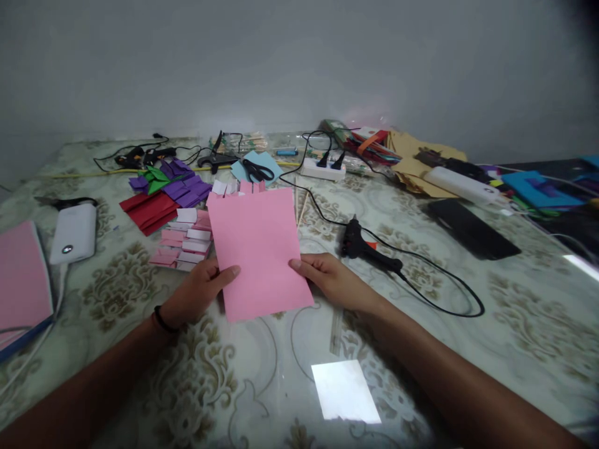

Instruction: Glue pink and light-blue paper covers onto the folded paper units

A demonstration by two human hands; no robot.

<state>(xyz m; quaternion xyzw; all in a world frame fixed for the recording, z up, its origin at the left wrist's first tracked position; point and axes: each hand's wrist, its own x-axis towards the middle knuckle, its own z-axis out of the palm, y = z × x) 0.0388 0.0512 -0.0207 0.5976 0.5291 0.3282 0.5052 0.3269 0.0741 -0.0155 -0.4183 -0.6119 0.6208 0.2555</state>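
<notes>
I hold a pink sheet of paper (pixel 257 249) with both hands above the patterned table top (pixel 421 324). My left hand (pixel 199 290) pinches its lower left edge, thumb on top. My right hand (pixel 327 277) pinches the lower right edge the same way. The sheet is tilted a little, its top edge toward the wall. Just behind it lie folded pink and white paper strips (pixel 185 243). A black glue gun (pixel 362 246) with a looping cord lies just right of my right hand.
Red, purple and green folded papers (pixel 163 190) lie at the back left, with scissors (pixel 257 169) on blue paper and a white power strip (pixel 322 168) behind. A white power bank (pixel 73 232) and pink pad (pixel 21 280) sit left. A black phone (pixel 470 227) lies right.
</notes>
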